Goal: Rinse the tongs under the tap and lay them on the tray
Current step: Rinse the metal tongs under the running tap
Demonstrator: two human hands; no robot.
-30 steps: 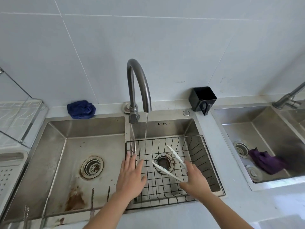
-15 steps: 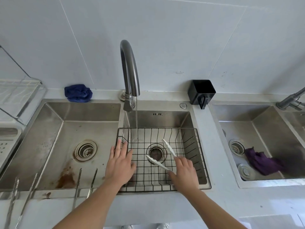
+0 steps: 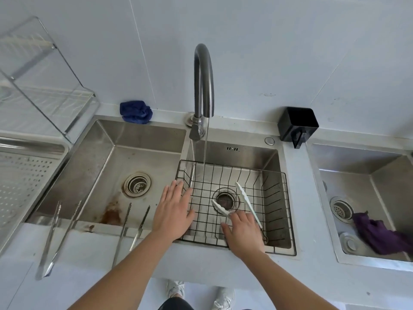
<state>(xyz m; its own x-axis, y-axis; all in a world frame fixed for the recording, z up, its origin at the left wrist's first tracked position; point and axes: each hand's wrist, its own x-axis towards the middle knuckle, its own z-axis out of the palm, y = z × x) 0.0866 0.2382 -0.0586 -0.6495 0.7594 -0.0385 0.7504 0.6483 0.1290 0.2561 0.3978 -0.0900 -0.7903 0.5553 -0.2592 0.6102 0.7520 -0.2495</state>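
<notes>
At far left of the frame the tray [image 3: 22,186] is waiting. Left hand [image 3: 173,211] is hovering, fingers apart, beside the running tap [image 3: 202,86]. Right hand [image 3: 244,234] is covering the white tongs [image 3: 245,199] in the basket [image 3: 234,167], grip unclear. Rinsing seems to be only starting.

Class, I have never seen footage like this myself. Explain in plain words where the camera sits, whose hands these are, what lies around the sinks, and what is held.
No machine here: a person wears one wide-angle camera on the head, looking down at their own hands. The left hand lies open over the wire basket in the middle sink. The right hand rests its fingers on one arm of the white tongs; a grip cannot be confirmed. The tap runs, its stream falling left of them. Two pairs of metal tongs lie further left; a perforated tray sits far left.
</notes>
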